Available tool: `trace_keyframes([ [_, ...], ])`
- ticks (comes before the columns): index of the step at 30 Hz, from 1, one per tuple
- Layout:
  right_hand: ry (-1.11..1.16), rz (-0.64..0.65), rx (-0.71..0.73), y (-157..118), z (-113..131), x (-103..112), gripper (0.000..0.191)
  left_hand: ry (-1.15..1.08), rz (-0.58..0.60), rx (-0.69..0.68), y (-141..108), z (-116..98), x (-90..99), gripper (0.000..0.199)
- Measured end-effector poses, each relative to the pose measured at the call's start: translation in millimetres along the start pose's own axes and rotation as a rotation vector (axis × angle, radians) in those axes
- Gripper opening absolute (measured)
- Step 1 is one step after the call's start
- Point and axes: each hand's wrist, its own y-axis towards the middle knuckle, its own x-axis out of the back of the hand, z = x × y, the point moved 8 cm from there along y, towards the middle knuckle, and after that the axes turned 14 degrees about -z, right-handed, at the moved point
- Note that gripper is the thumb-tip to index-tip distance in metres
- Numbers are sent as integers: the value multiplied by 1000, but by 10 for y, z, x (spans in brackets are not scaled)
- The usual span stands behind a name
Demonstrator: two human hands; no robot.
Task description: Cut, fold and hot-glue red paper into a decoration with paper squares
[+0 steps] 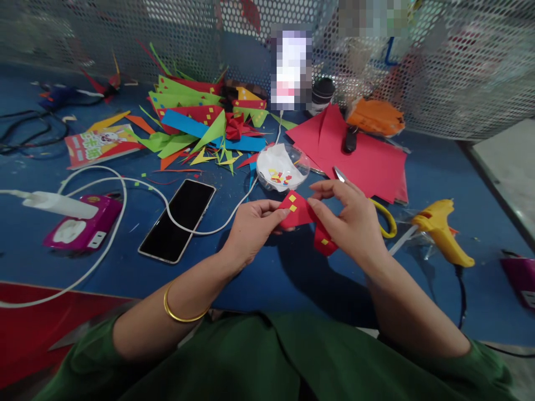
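A folded red paper piece [301,216] with small yellow squares on it is held between my two hands above the blue table. My left hand [256,225] pinches its left end between thumb and fingers. At its right side, my right hand [349,220] has thumb and fingers closed on the paper, and a lower red part with a yellow square hangs beneath that hand. Just beyond the paper stands a clear round dish [267,177] with white paper and tiny red and yellow bits in it.
Scissors [387,217] and a yellow glue gun [443,231] lie to the right. Red sheets [359,161] are behind my right hand. A black phone [179,220], a white cable and a purple power strip [86,225] lie left. Colourful paper pieces [188,111] pile up behind.
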Motion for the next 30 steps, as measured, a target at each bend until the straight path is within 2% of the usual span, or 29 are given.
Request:
trace_keyframes([
  [4,30,69,-44,-33,-44,-83,15,5,-3,-17,5,-4,1,15],
  [18,102,73,-122,-56,-68,-106,15,-20,2,1,-2,-9,-6,18],
  [24,94,97,-61,-75,10,-120,16,-13,28,16,-5,14,-31,20],
  [30,56,104,10,-88,71,-128,17,-22,-2,-5,12,32,-14,16],
])
